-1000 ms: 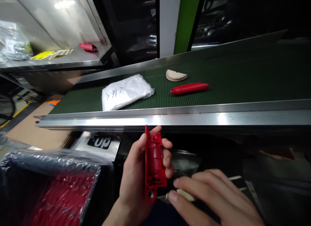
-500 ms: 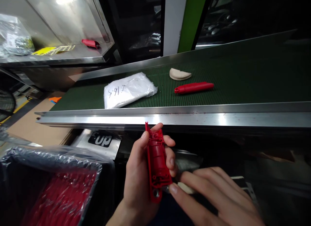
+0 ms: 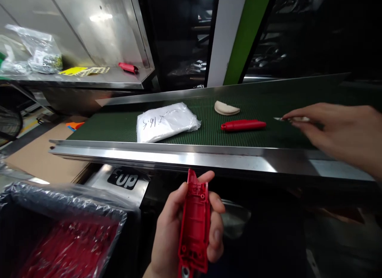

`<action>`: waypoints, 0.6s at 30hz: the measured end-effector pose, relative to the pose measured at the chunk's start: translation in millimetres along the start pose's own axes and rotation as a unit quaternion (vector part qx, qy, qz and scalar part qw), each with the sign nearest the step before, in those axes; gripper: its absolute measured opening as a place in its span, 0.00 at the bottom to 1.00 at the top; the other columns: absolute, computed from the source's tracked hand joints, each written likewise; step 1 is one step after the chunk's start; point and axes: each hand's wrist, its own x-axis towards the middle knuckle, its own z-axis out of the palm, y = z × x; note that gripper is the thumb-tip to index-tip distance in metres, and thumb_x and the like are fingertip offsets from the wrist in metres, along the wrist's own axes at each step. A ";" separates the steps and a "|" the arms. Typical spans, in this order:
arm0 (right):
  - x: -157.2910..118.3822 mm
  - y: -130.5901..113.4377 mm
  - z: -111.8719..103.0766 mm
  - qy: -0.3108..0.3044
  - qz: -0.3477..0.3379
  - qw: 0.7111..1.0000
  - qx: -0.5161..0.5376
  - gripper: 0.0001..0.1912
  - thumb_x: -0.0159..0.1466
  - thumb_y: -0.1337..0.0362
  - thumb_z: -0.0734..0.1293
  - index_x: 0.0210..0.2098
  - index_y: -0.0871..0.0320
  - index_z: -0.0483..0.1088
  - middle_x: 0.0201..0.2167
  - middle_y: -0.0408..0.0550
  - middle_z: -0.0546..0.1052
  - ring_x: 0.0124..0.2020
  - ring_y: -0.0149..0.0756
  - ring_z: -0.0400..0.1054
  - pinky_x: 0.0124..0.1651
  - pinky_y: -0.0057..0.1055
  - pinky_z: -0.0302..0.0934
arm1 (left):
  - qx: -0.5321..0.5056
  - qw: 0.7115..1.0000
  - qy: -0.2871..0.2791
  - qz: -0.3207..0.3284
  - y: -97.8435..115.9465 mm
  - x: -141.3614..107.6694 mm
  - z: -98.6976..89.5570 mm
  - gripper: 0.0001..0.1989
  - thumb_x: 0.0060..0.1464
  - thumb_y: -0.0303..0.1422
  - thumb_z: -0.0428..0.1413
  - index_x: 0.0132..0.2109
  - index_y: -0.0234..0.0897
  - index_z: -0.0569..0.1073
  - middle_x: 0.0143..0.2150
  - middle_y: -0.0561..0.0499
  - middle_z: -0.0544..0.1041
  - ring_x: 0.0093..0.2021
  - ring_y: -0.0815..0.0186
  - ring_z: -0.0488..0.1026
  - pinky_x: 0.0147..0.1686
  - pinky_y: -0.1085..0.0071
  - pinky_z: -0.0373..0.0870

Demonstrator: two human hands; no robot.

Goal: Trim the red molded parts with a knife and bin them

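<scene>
The small blade (image 3: 300,119), drawn away from the open red shell (image 3: 195,220), is being pinched over the green belt (image 3: 107,124) by the right hand (image 3: 346,130), leaving the shell being gripped uncut by the left hand (image 3: 167,230) below the rail (image 3: 179,155).

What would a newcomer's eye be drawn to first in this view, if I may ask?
Probably the bright red open shell in the left hand, low in the middle. Beyond it, a red piece and a white packet stand out on the dark green belt, with the right hand over the belt's right part.
</scene>
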 end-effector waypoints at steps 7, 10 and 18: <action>38.2 -13.3 9.6 -0.074 -0.028 0.990 -0.120 0.25 0.65 0.48 0.57 0.35 0.58 0.80 0.33 0.45 0.81 0.25 0.32 0.75 0.20 0.23 0.52 | -0.051 0.997 -0.057 -0.016 6.1 -2.9 -11.6 0.27 0.67 0.42 0.35 0.56 0.31 0.71 0.34 0.45 0.79 0.19 0.69 0.75 0.15 0.79 0.69; 50.9 -76.0 19.9 -0.018 -0.023 0.999 -0.039 0.17 0.68 0.58 0.59 0.40 0.58 0.77 0.38 0.47 0.79 0.37 0.37 0.76 0.32 0.28 0.66 | -0.043 0.996 -0.080 -0.001 5.7 -1.9 -18.7 0.28 0.67 0.43 0.34 0.57 0.34 0.71 0.34 0.45 0.79 0.20 0.68 0.75 0.16 0.79 0.69; 74.5 -200.8 49.6 -0.298 -0.039 0.854 0.425 0.06 0.68 0.70 0.62 0.38 0.59 0.71 0.36 0.44 0.70 0.34 0.26 0.66 0.37 0.22 0.62 | 0.118 0.992 0.015 -0.032 4.0 -15.1 -42.9 0.34 0.61 0.53 0.43 0.34 0.24 0.76 0.17 0.47 0.69 0.18 0.73 0.64 0.20 0.79 0.58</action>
